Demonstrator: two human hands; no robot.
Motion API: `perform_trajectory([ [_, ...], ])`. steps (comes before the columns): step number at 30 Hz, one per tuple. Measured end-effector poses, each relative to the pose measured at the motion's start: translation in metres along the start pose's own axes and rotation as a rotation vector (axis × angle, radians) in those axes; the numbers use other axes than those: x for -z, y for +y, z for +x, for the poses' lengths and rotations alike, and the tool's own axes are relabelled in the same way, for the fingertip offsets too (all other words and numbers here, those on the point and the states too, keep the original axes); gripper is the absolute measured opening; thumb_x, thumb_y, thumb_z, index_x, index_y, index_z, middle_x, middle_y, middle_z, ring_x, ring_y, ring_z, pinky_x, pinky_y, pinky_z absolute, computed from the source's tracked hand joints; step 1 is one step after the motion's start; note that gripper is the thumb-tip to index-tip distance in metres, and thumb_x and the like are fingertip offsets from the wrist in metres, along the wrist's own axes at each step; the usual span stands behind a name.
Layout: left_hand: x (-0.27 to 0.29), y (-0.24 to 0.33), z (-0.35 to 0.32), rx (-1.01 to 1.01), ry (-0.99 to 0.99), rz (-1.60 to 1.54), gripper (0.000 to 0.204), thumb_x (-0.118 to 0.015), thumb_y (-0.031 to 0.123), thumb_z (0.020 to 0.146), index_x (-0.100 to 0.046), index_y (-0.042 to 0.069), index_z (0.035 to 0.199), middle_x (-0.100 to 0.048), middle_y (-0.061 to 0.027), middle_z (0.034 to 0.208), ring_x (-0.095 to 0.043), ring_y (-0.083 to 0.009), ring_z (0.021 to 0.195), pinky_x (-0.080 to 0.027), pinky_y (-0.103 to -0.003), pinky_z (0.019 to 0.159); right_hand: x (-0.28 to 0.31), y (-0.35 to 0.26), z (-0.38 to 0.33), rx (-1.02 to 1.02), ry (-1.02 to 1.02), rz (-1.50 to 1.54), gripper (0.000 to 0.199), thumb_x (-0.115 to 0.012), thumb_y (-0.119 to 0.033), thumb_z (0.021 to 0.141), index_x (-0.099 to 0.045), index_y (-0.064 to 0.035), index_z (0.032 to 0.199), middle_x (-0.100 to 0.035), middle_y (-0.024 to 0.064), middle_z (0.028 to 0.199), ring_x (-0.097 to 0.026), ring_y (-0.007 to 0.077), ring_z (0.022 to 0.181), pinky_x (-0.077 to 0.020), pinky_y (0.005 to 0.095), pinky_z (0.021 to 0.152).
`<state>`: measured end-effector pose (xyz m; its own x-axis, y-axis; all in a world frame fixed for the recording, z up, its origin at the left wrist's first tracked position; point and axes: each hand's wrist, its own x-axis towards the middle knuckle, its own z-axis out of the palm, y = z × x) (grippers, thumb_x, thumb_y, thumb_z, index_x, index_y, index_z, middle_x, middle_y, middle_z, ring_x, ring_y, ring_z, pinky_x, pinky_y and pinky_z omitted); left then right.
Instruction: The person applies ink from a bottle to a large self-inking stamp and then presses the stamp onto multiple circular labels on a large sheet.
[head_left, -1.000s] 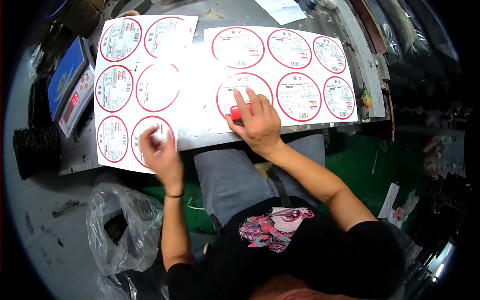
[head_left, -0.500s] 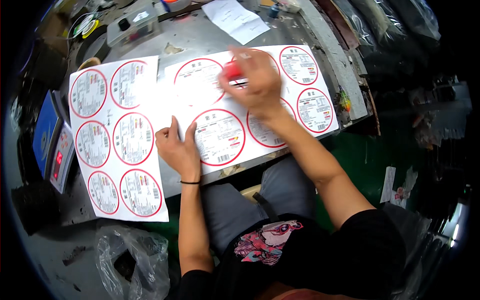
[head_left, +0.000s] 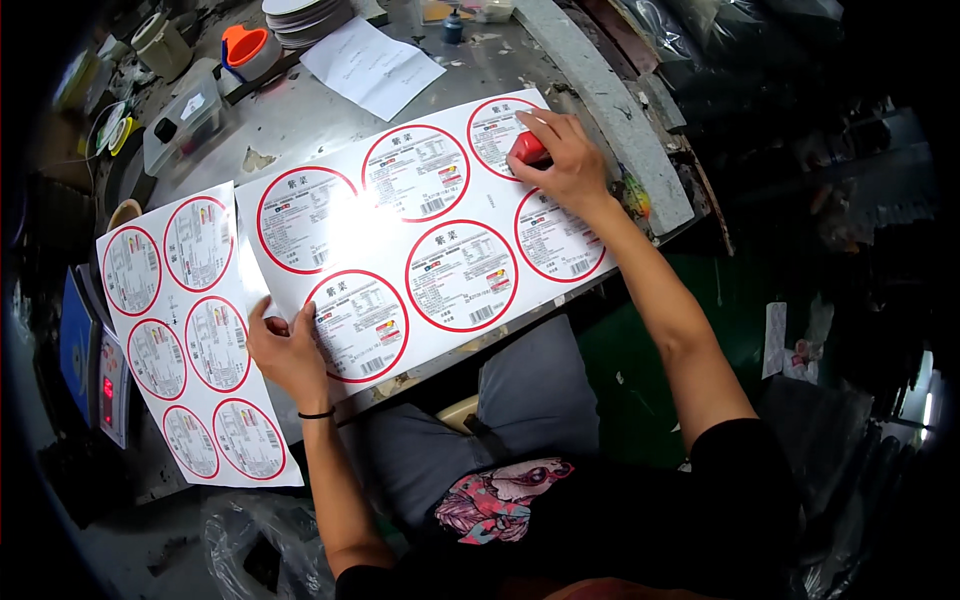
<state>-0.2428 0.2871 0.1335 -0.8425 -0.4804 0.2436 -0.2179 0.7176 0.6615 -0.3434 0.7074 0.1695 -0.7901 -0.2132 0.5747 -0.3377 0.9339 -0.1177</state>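
A white sheet of round red-rimmed labels [head_left: 390, 235] lies across the table in front of me. My right hand [head_left: 570, 165] has its fingers closed around a small red hand stamp [head_left: 529, 148], held over the upper right label. The stamp's underside is hidden, so I cannot tell whether it touches the paper. At the sheet's lower left, my left hand [head_left: 288, 352] rests with fingers apart, thumb by the lower left label. Beside it on the left lies a second sheet of similar labels [head_left: 172, 350], turned sideways, partly under my fingers.
A blue scale [head_left: 85, 330] with a red display stands at the far left. Behind the sheets are a clear plastic box [head_left: 180, 125], an orange-and-white cup-like container [head_left: 250, 52], a handwritten paper [head_left: 372, 68] and a small dark bottle [head_left: 453, 27]. A clear plastic bag [head_left: 265, 545] hangs lower left.
My right hand has carried the red stamp rightward from the upper middle label to the upper right one. My left hand stays at the sheet's left edge. The whole view has shifted.
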Motion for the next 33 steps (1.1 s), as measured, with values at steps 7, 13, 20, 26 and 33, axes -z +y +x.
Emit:
perform_trajectory([
  [7, 0.042, 0.017, 0.015, 0.201, -0.071, -0.745, 0.017, -0.079, 0.008, 0.091, -0.068, 0.001, 0.08, -0.061, 0.0034, 0.073, -0.048, -0.0042, 0.066, -0.039, -0.02, 0.062, 0.068, 0.009, 0.028, -0.027, 0.439, -0.092, 0.059, -0.087, -0.034, 0.077, -0.067, -0.0081, 0.126, -0.069, 0.0142, 0.112, -0.064, 0.0318, 0.101, -0.0544, 0.0429, 0.082],
  [13, 0.153, -0.097, 0.022, 0.52, 0.053, -0.915, 0.017, -0.068, 0.018, 0.101, -0.067, 0.001, 0.103, -0.071, -0.0089, 0.099, -0.069, -0.017, 0.085, -0.058, -0.032, 0.076, 0.054, 0.003, 0.039, -0.02, 0.238, -0.029, 0.059, -0.084, -0.038, 0.077, -0.068, -0.0103, 0.126, -0.069, 0.0102, 0.112, -0.064, 0.03, 0.101, -0.0553, 0.0424, 0.083],
  [20, 0.25, -0.284, -0.035, 0.789, 0.157, -1.101, 0.047, -0.064, 0.027, 0.104, -0.057, -0.007, 0.134, -0.065, -0.0163, 0.133, -0.067, -0.024, 0.112, -0.055, -0.038, 0.097, -0.001, -0.003, 0.005, 0.022, -0.05, 0.057, 0.055, -0.081, -0.038, 0.079, -0.069, -0.0174, 0.129, -0.068, 0.0073, 0.118, -0.065, 0.0286, 0.104, -0.0582, 0.0406, 0.083],
  [26, 0.242, -0.334, -0.062, 0.817, 0.3, -1.089, 0.051, -0.062, 0.031, 0.105, -0.056, -0.009, 0.136, -0.062, -0.017, 0.139, -0.064, -0.0251, 0.116, -0.051, -0.038, 0.102, 0.05, 0.005, 0.025, -0.059, 0.32, -0.005, 0.063, -0.086, -0.04, 0.079, -0.065, -0.0061, 0.128, -0.067, 0.0131, 0.116, -0.063, 0.0303, 0.104, -0.0557, 0.0414, 0.084],
  [33, 0.21, -0.28, -0.052, 0.768, 0.516, -0.648, 0.032, -0.08, 0.023, 0.092, -0.066, -0.004, 0.102, -0.072, -0.0152, 0.106, -0.069, -0.0213, 0.085, -0.06, -0.035, 0.074, 0.066, -0.013, 0.035, -0.306, 0.393, -0.055, 0.059, -0.086, -0.038, 0.079, -0.064, -0.0045, 0.122, -0.063, 0.0167, 0.118, -0.061, 0.0364, 0.107, -0.0537, 0.0438, 0.085],
])
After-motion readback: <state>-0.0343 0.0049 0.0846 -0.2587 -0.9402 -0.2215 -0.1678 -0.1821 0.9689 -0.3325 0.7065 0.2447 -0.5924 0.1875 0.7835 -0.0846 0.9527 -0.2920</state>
